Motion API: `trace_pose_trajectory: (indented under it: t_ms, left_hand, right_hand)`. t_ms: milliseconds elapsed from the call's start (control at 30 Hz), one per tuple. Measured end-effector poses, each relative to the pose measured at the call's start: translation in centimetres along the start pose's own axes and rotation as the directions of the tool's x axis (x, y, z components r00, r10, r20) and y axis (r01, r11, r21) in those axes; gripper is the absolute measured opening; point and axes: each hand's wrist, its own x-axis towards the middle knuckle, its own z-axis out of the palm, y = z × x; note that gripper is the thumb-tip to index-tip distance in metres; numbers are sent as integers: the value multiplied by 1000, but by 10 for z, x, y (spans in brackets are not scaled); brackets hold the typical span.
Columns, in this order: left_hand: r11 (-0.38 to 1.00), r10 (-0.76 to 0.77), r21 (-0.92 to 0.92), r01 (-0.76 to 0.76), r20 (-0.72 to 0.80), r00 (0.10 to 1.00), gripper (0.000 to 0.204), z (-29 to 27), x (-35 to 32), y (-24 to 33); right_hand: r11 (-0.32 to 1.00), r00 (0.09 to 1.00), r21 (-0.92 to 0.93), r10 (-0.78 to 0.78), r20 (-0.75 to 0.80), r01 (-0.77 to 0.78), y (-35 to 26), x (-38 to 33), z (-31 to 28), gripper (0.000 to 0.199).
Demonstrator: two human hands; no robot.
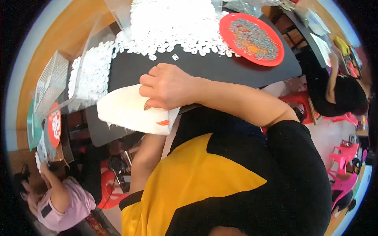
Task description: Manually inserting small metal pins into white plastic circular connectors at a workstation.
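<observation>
A white, thick, fabric-like piece (126, 108), rounded at its left end, is held in front of my body, over the near edge of the dark table. A small orange patch shows near its lower right corner. My right hand (167, 86) reaches across from the right, its fingers curled closed and the thumb pressing on the white piece's upper right part. My left forearm rises from below and disappears behind or into the white piece. That hand is hidden, so its fingers cannot be made out.
A large heap of small white oval parts (173, 23) covers the table's far side. Right of it, a red plate (224, 29) holds many thin grey metal pieces. Clear plastic bins (53, 76) stand at left. Other people sit at left and far right, near pink chairs (344, 185).
</observation>
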Motion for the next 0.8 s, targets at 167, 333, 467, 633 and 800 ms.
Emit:
trace_pose_trajectory:
  t_ms: [167, 333, 467, 633, 800]
  left_hand:
    - [983, -23, 183, 23, 0, 1000, 30, -35, -64, 12]
    - [586, -444, -171, 792, 750, 491, 17, -230, -48, 115]
    - [278, -250, -561, 780, 742, 622, 15, -316, -12, 149]
    - [555, -515, -645, 526, 231, 825, 11, -331, 68, 158]
    - [630, -560, -591, 504, 106, 822, 9, -319, 137, 140]
  right_hand:
    - [998, 997, 11, 64, 32, -64, 13, -7, -21, 20]
    - [909, 923, -210, 379, 61, -359, 73, -51, -74, 12]
    - [947, 974, -272, 204, 96, -171, 79, -26, -65, 10]
    - [957, 963, -283, 134, 233, -64, 85, -16, -46, 10]
    - [957, 949, -280, 155, 274, -76, 86, -20, -40, 11]
